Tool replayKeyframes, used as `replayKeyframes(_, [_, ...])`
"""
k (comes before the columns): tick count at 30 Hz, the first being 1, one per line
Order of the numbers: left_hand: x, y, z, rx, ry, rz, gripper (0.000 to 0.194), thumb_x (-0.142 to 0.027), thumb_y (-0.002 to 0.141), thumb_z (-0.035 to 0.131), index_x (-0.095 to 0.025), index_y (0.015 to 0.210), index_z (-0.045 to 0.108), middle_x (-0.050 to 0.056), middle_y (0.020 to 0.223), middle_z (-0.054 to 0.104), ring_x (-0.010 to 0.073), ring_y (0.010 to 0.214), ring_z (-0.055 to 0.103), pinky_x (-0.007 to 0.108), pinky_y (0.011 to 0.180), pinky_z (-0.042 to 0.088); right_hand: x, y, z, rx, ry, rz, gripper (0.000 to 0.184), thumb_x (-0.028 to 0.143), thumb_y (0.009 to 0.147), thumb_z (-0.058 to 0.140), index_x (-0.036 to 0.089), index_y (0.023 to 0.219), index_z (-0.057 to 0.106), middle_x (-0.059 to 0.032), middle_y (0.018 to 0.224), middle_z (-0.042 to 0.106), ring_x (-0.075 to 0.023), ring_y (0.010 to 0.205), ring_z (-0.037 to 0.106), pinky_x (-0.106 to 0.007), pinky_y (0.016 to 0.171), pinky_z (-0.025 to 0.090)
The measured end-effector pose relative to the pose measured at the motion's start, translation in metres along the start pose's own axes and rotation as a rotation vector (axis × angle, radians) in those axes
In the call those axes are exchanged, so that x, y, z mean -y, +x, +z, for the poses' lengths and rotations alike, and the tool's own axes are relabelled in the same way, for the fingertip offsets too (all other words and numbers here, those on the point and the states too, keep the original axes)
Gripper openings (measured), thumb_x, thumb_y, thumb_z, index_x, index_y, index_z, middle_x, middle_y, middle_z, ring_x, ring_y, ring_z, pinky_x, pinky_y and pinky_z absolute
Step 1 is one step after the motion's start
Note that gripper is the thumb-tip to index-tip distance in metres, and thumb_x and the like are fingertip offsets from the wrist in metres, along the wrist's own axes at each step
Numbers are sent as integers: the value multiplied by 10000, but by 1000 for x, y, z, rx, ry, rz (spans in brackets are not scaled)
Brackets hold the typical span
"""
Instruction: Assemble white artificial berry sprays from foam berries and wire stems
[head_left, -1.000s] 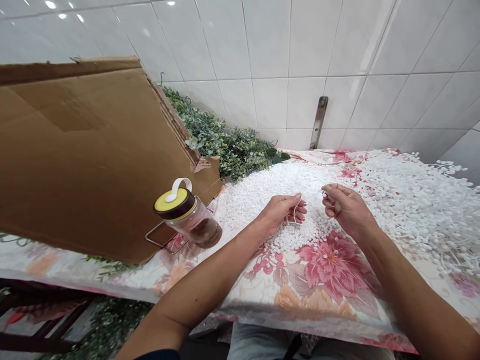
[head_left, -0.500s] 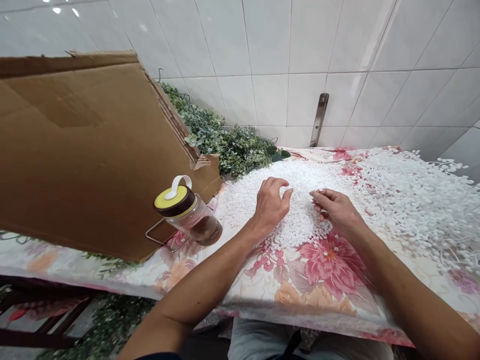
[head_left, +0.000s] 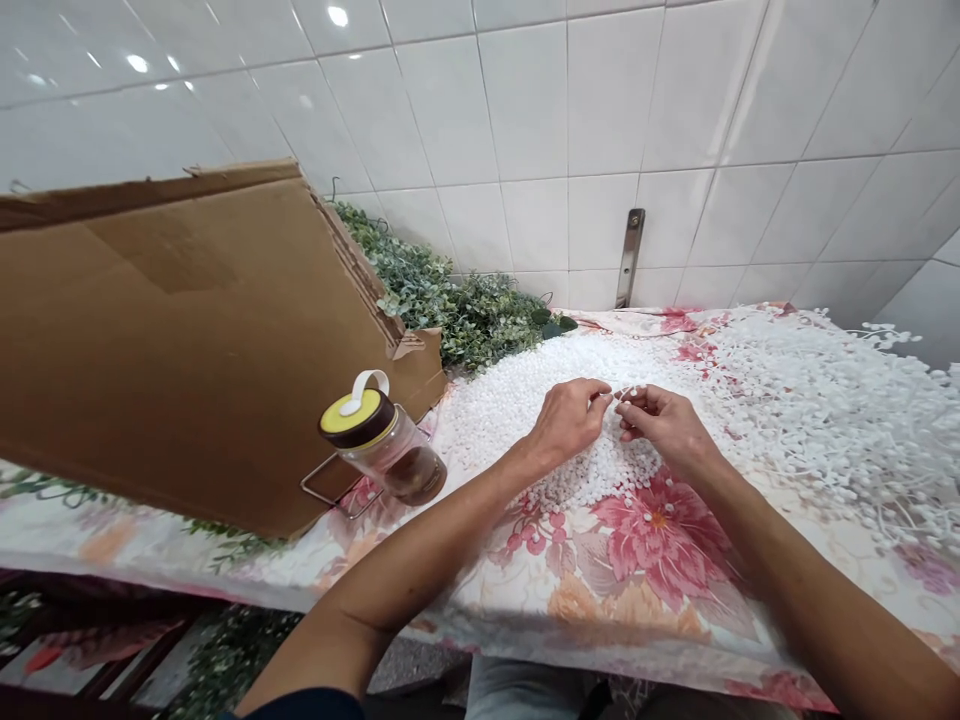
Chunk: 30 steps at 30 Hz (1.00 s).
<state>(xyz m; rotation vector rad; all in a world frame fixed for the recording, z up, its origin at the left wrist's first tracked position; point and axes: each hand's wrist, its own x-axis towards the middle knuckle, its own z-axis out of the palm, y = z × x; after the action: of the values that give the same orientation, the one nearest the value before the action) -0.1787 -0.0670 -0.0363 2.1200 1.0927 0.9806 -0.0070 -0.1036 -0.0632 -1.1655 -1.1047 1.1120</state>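
Note:
My left hand (head_left: 568,420) and my right hand (head_left: 660,422) meet fingertip to fingertip above a heap of small white beads (head_left: 525,395) on a floral tablecloth (head_left: 645,560). Both hands are pinched shut on something small and white between them; I cannot make out exactly what it is. A large pile of white beaded sprigs (head_left: 825,410) lies just right of my right hand.
A big cardboard box (head_left: 180,340) leans on the left, with a glass jar with a yellow lid (head_left: 379,445) lying against it. Green artificial foliage (head_left: 450,300) is piled at the back by the white tiled wall. A metal bracket (head_left: 628,255) is fixed to the wall.
My left hand reached forward onto the bead heap, then came back and now pinches against my right hand's fingertips. The camera view tilted slightly down.

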Motion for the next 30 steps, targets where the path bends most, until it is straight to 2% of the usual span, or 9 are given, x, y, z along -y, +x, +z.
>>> replayKeyframes(2, [-1, 4, 0, 27, -25, -40, 235, -314, 923, 612, -218, 979, 819, 84, 997, 791, 234, 898, 698, 321, 845, 496, 3, 0, 0, -4, 13, 0, 395, 447, 633, 940, 183, 812, 708, -8, 682, 671, -151, 610, 638, -293, 559, 617])
replayKeyframes(4, [-3, 8, 1, 71, -77, -103, 247, -348, 919, 616, -210, 948, 820, 67, 893, 783, 198, 750, 686, 288, 724, 496, 4, 0, 0, 3, 23, 0, 398, 458, 629, 937, 183, 792, 700, -6, 681, 675, -146, 604, 640, -285, 556, 613])
replayKeyframes(7, [-4, 11, 4, 155, -160, -203, 313, -440, 914, 621, -187, 869, 799, 23, 693, 706, 127, 485, 575, 252, 550, 438, 4, 0, -1, 41, 7, 10, 362, 469, 677, 900, 174, 801, 732, -27, 749, 720, -135, 605, 654, -268, 573, 606])
replayKeyframes(9, [-2, 13, 7, 188, -213, -242, 353, -486, 900, 634, -174, 813, 775, -5, 623, 646, 96, 408, 509, 238, 487, 391, 3, 1, -1, 69, -5, 22, 332, 452, 695, 886, 169, 809, 754, -40, 789, 745, -135, 609, 669, -257, 580, 599])
replayKeyframes(11, [1, 15, 12, 177, -280, -269, 350, -502, 870, 669, -172, 811, 769, -20, 601, 616, 86, 399, 488, 229, 453, 359, 1, 2, -2, 88, 0, 36, 307, 419, 687, 893, 168, 802, 759, -42, 794, 752, -137, 606, 679, -255, 586, 600])
replayKeyframes(14, [9, 15, 19, 67, -359, -292, 313, -479, 822, 727, -173, 860, 783, -13, 647, 654, 89, 438, 497, 229, 445, 353, -1, 3, -3, 82, 30, 57, 311, 387, 662, 912, 167, 812, 752, -35, 776, 745, -134, 586, 678, -262, 593, 613])
replayKeyframes(18, [17, 10, 23, -40, -375, -248, 295, -461, 819, 741, -167, 795, 753, 5, 708, 691, 94, 500, 524, 231, 496, 387, -3, 5, -5, 20, 26, 72, 385, 395, 612, 954, 163, 835, 742, -38, 740, 728, -138, 570, 667, -276, 557, 622])
replayKeyframes(25, [22, 3, 22, 61, -490, -275, 365, -520, 835, 731, -166, 777, 665, -39, 524, 555, 87, 442, 489, 228, 487, 367, -1, 4, -7, -31, -8, 89, 421, 467, 600, 971, 169, 760, 720, -33, 669, 700, -152, 595, 678, -279, 564, 639])
replayKeyframes(30, [22, 3, 21, 121, -597, -297, 300, -439, 826, 745, -159, 815, 634, -48, 522, 545, 70, 424, 477, 207, 459, 343, 1, 4, -7, -41, 33, 82, 459, 462, 563, 996, 171, 790, 724, -33, 691, 720, -155, 615, 701, -289, 630, 653])
